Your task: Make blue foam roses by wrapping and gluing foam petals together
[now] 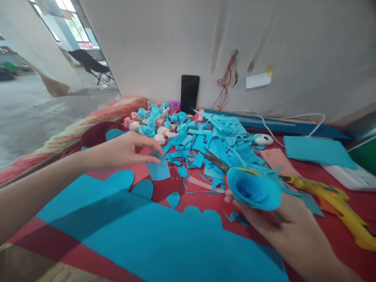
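Note:
My right hand [282,225] is closed round a rolled blue felt flower [253,188], held up over the red table. My left hand [126,150] reaches forward and pinches a small blue felt petal [158,169] between thumb and fingers. More cut blue petals [143,188] lie just below that hand on the table. A large blue felt sheet [152,239] with a scalloped edge covers the near part of the table.
A heap of blue felt scraps [217,141] holds scissors [216,159]. A yellow glue gun [337,203] lies to the right. Finished blue and pink flowers [155,119] sit at the back by a black phone [189,94] leaning on the wall. A white mouse [263,139] and cable lie nearby.

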